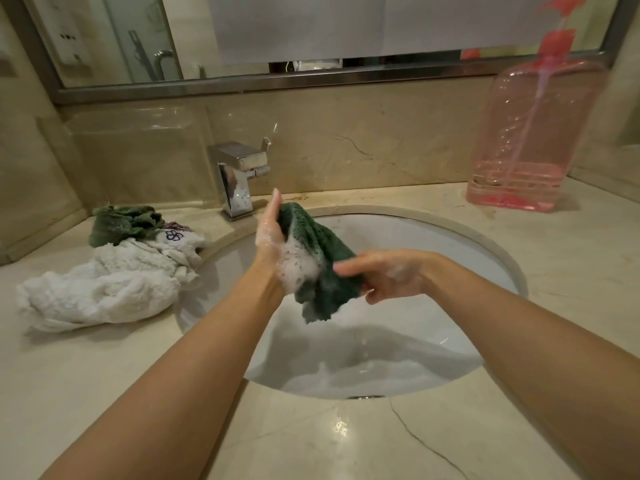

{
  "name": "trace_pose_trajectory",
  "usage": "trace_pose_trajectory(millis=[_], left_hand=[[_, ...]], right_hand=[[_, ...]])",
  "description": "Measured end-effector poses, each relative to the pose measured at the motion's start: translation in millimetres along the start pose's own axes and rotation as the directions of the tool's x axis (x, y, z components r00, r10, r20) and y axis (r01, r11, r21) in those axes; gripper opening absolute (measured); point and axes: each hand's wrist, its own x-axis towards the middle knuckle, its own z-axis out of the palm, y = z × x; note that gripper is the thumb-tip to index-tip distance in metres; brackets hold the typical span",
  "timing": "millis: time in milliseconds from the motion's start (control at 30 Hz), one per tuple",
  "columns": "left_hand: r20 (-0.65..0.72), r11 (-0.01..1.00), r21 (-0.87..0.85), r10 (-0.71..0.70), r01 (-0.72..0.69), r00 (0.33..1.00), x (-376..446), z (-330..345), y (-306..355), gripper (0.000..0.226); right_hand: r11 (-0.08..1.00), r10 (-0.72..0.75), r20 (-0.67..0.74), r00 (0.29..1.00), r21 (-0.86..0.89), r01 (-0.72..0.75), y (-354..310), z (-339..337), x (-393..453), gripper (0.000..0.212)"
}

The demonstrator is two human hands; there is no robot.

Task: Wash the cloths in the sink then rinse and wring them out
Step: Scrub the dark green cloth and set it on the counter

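A dark green cloth (320, 261), covered in white suds, hangs above the white oval sink (433, 244). My left hand (272, 233) presses against the cloth's left side with straight fingers pointing up. From the right, my right hand (384, 275) grips the cloth's lower part, thumb underneath. Both hands are soapy. Soapy water lies in the bottom of the sink.
On the counter to the left lie a white towel (100, 289), a second green cloth (121, 223) and a small white cloth with a purple pattern (180, 239). A chrome faucet (239, 178) stands behind the sink. A pink pump soap bottle (530, 140) stands at the back right.
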Motion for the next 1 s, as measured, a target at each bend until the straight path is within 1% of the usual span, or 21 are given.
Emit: trace_pose_trajectory(millis=[33, 67, 133, 200, 233, 267, 300, 367, 433, 467, 500, 533, 600, 667, 733, 800, 867, 900, 933, 967, 1000], left_hand=[[-0.014, 0.999, 0.006, 0.041, -0.041, 0.999, -1, 0, 0, 0.094], [-0.013, 0.997, 0.018, 0.079, -0.079, 0.997, 0, -2, 2, 0.090], [-0.017, 0.986, 0.082, 0.150, -0.148, 0.989, 3, -5, 7, 0.080], [-0.085, 0.930, 0.261, 0.291, -0.260, 0.953, 8, -8, 8, 0.067], [-0.091, 0.860, 0.391, 0.392, -0.329, 0.915, 10, -8, 6, 0.053], [-0.067, 0.763, 0.529, 0.474, -0.372, 0.878, 11, -8, 3, 0.039], [-0.020, 0.634, 0.673, 0.530, -0.380, 0.848, 12, -8, 0, 0.028], [0.081, 0.362, 0.873, 0.553, -0.327, 0.829, 16, -10, -7, 0.016], [0.134, 0.043, 0.982, 0.529, -0.184, 0.838, 21, -11, -10, 0.026], [0.148, -0.081, 0.989, 0.529, -0.123, 0.836, 24, -11, -11, 0.032], [0.166, -0.127, 0.985, 0.537, -0.116, 0.827, 26, -10, -12, 0.035], [0.181, -0.141, 0.982, 0.549, -0.123, 0.816, 26, -8, -13, 0.036], [0.164, -0.073, 0.986, 0.558, -0.148, 0.814, 25, -5, -14, 0.036], [0.126, 0.032, 0.985, 0.540, -0.171, 0.832, 25, -7, -13, 0.034], [0.067, 0.146, 0.975, 0.518, -0.165, 0.853, 25, -10, -13, 0.033], [0.009, 0.280, 0.944, 0.510, -0.176, 0.860, 28, -14, -12, 0.042], [-0.040, 0.386, 0.902, 0.522, -0.194, 0.852, 27, -12, -12, 0.052], [-0.070, 0.430, 0.882, 0.527, -0.195, 0.847, 28, -10, -13, 0.056], [-0.099, 0.481, 0.854, 0.526, -0.199, 0.845, 29, -9, -14, 0.060], [-0.130, 0.555, 0.805, 0.508, -0.209, 0.851, 29, -7, -18, 0.059], [-0.154, 0.648, 0.727, 0.475, -0.226, 0.866, 28, -4, -23, 0.052]], right_hand=[[0.999, -0.017, 0.022, 1.000, -0.031, 0.018, 1, 1, 0, 0.041], [0.999, -0.043, -0.004, 0.999, -0.015, 0.043, 2, 2, 1, 0.035], [0.988, -0.093, -0.106, 0.990, 0.111, 0.105, 1, 1, 4, 0.038], [0.937, -0.107, -0.203, 0.973, 0.307, 0.167, 0, 0, 6, 0.034], [0.898, -0.105, -0.245, 0.964, 0.392, 0.198, 0, 0, 7, 0.033], [0.865, -0.094, -0.296, 0.951, 0.448, 0.225, -1, 0, 8, 0.033], [0.849, -0.075, -0.360, 0.930, 0.467, 0.249, -3, 1, 8, 0.032], [0.858, -0.017, -0.495, 0.869, 0.440, 0.267, -6, 5, 8, 0.027], [0.870, 0.055, -0.588, 0.807, 0.426, 0.250, -9, 8, 7, 0.028], [0.870, 0.071, -0.614, 0.786, 0.424, 0.253, -9, 7, 6, 0.030], [0.874, 0.066, -0.638, 0.767, 0.408, 0.264, -10, 6, 6, 0.032], [0.879, 0.052, -0.665, 0.745, 0.384, 0.281, -10, 4, 6, 0.034], [0.896, 0.041, -0.717, 0.696, 0.335, 0.292, -10, 0, 6, 0.038], [0.925, 0.058, -0.736, 0.675, 0.294, 0.242, -9, -2, 6, 0.046], [0.949, 0.088, -0.712, 0.696, 0.272, 0.158, -8, -1, 7, 0.053], [0.959, 0.092, -0.672, 0.735, 0.259, 0.116, -8, 2, 4, 0.051], [0.953, 0.041, -0.652, 0.757, 0.252, 0.165, -14, 8, -1, 0.041], [0.948, 0.003, -0.656, 0.754, 0.241, 0.206, -17, 14, -2, 0.037], [0.946, -0.046, -0.666, 0.744, 0.210, 0.247, -19, 22, -2, 0.035], [0.944, -0.109, -0.683, 0.722, 0.156, 0.290, -21, 31, 0, 0.033], [0.942, -0.177, -0.708, 0.683, 0.080, 0.326, -24, 41, 2, 0.033]])
